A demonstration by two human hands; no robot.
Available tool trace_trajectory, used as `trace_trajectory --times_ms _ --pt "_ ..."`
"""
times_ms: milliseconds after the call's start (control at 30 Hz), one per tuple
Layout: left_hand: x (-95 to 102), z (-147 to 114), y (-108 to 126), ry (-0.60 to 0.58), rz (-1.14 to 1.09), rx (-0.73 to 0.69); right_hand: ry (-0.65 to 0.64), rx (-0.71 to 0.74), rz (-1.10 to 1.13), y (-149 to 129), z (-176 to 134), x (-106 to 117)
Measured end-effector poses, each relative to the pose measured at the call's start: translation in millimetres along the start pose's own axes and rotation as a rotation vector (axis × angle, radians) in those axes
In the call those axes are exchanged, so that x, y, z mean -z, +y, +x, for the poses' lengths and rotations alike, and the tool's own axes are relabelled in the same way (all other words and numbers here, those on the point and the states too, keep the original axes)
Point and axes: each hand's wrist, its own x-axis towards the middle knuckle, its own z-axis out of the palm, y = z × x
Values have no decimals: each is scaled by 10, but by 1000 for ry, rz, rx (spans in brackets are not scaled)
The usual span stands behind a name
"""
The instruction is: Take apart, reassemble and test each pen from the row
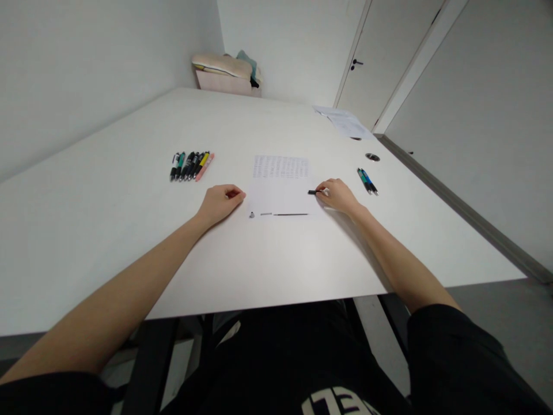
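While the right hand [337, 195] pinches a small black pen part [311, 192], the slim pen refill [290, 214] lies on the surface [268, 271] to that hand's left and slightly on its near side, long axis running left to right, farther from the loosely curled left hand [221, 203], whose contents, if any, I cannot tell.

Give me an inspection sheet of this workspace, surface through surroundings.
Surface: flat white table.
Job's things: rectangular white printed paper sheet; small grey cone, thin grey spring-like piece and slim dark rod by its near edge.
Clutter: assorted slim pens, left; teal and blue pens, right; white papers beyond.
Hands: left hand, fingers curled, beside the sheet; right hand grips short black cylinder.
Cables: nothing seen.
Surroundings: white walls, white door, pale pink box.
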Motion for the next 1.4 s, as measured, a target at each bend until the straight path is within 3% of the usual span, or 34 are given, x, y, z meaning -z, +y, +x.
trace_trajectory --times_ms 167,367,700,1000,1167,1333,1400 --pt "-1 3 5 -2 0 -3 12 89 131 -67 -57 163" --pt "3 9 16 -15 36 6 -83 161 315 -73 -206 302" --pt "1 12 4 -11 37 0 -150 284 278 -82 -241 267" --pt "2 10 19 -13 35 3 -189 290 288 -79 -253 249" --pt "-6 16 -1 -15 38 -6 -128 192 367 -31 -279 313" --pt "-11 20 -5 -11 36 -1 12 -51 520 208 -264 323" --pt "-11 19 -4 -9 34 2 10 -147 622 339 -260 294"
